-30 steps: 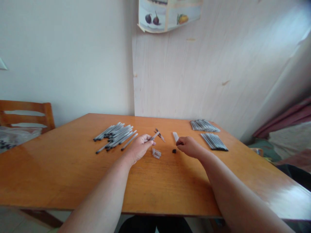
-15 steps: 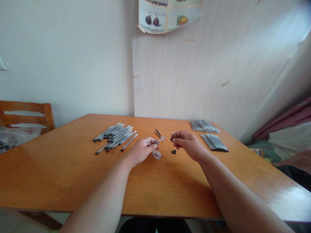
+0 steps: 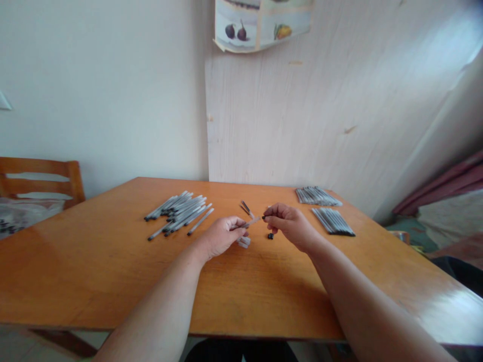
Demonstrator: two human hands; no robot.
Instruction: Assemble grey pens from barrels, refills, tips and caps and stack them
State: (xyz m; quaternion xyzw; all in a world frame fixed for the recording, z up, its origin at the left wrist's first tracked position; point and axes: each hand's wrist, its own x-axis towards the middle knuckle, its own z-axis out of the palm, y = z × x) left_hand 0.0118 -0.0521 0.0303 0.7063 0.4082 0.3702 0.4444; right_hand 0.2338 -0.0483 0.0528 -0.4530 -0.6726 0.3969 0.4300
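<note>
My left hand point(image 3: 223, 235) pinches a clear pen barrel point(image 3: 252, 221), its free end pointing right. Close to that end, my right hand point(image 3: 285, 220) is closed on a small black plug point(image 3: 264, 217); whether the two touch, I cannot tell. Below the left fingers lie short translucent pieces point(image 3: 244, 242), partly hidden by the hand. More small black plugs point(image 3: 270, 236) sit under my right hand. Beyond the hands are thin dark pieces point(image 3: 245, 206) with pale ends.
A loose pile of grey pens point(image 3: 181, 211) with black ends is at the left on the wooden table point(image 3: 241, 291). Two neat rows stand at the right, a nearer row of pens point(image 3: 334, 222) and a farther row of pens point(image 3: 317, 196). A chair point(image 3: 41, 176) is at far left.
The pen barrel in my left hand has turned slightly, and its end is now nearer the black plug. My right hand has shifted a little left, closing the gap.
</note>
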